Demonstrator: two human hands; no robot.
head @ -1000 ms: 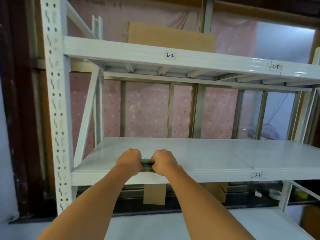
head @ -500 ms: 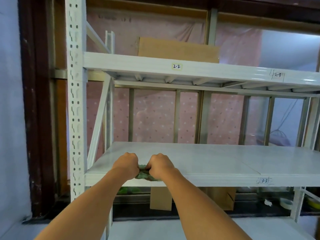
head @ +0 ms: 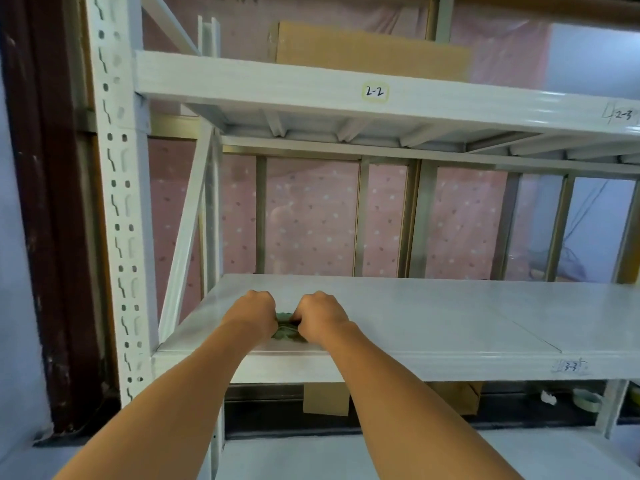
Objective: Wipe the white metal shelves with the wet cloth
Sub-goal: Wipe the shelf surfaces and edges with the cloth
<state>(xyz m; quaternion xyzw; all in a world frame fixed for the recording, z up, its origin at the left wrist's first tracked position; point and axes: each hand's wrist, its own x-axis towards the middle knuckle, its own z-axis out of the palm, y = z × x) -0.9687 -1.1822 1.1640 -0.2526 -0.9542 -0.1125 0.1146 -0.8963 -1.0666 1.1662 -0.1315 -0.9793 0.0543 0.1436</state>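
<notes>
White metal everywhere, so the handwritten tags are your best landmarks. The upper shelf (head: 263,83) has a yellow-edged sticker reading "2-2" (head: 375,92) on its front edge, and further right a scribbled "2-3" (head: 623,115). The lower shelf (head: 433,320), the one you're at, has a smudgy tag (head: 570,367) on its front edge that looks like "3-3", though it's blurry.

Your wet cloth (head: 286,332) is a dark green wad sitting on the lower shelf close to its front edge, toward the left end. Your left hand (head: 251,315) and right hand (head: 320,315) are both balled up on it side by side, fingers curled round the cloth and holding it, with only a strip of green showing between your fists.

Around you: a flat cardboard sheet (head: 363,50) stands on the upper shelf. The perforated upright post (head: 117,202) is at the front left corner, and a diagonal brace (head: 183,230) runs up the left end right beside your hands. Behind the rack hangs a pink spotted sheet (head: 311,216). Under the lower shelf you can see a piece of cardboard (head: 325,398) and, off to the right, a roll of tape (head: 585,400).
</notes>
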